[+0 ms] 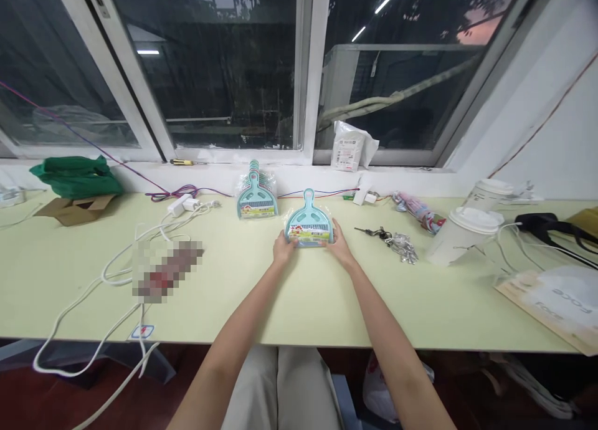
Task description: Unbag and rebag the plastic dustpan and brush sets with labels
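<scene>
Pixelated object [168, 272], seemingly reddish, yellow item [587, 222] cropped

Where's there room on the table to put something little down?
The table is bare between the left forearm and right forearm, in front of the blue dustpan. Another patch lies between the right forearm and the flat package. It's crowded where white cables loop, far left, and around the paper cups, right.
</scene>
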Available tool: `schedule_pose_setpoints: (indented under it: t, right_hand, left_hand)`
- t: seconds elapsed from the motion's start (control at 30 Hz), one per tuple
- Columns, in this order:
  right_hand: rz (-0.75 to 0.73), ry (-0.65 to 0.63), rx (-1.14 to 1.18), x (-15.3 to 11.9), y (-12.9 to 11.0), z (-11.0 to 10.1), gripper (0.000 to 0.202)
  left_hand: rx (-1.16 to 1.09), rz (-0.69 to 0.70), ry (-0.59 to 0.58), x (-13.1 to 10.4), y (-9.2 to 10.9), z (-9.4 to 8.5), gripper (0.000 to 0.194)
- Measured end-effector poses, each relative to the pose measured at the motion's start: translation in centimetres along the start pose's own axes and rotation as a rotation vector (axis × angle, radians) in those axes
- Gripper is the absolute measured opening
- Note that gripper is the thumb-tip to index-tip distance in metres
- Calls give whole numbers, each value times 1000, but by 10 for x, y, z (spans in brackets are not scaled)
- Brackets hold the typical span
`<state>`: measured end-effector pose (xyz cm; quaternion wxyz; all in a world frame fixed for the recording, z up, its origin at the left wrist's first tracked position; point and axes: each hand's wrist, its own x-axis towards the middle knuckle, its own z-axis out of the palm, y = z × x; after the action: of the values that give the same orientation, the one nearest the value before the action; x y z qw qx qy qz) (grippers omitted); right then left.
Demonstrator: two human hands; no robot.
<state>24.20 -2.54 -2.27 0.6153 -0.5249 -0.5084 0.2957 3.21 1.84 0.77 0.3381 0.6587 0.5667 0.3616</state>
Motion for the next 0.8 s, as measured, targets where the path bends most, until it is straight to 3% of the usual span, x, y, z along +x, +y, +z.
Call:
schedule_pose_setpoints:
  t: [0.1, 0.2, 0.37, 0.57, 0.7, 0.8]
  right_hand:
    - [-62, 95, -114, 23, 9, 6, 88]
    - [-106, 179, -241, 62, 18, 6, 70]
    - [-159, 225, -527, 141, 41, -6, 51]
    - [-320, 326, -1040, 233, 69, -12, 60]
    - [-354, 321, -1141, 260, 74, -11, 58]
    - [-350, 320, -1098, 260, 71, -12, 57]
  left_hand:
    - [234, 46, 37, 26, 2, 6, 33]
    - [314, 132, 80, 65, 5, 20, 32]
    - [149, 305, 60, 154, 6, 56, 20]
    - [-7, 328, 189, 253, 13, 100, 28]
    - [-31, 290, 260, 290, 13, 122, 31]
    - [-6, 250, 266, 293, 13, 124, 31]
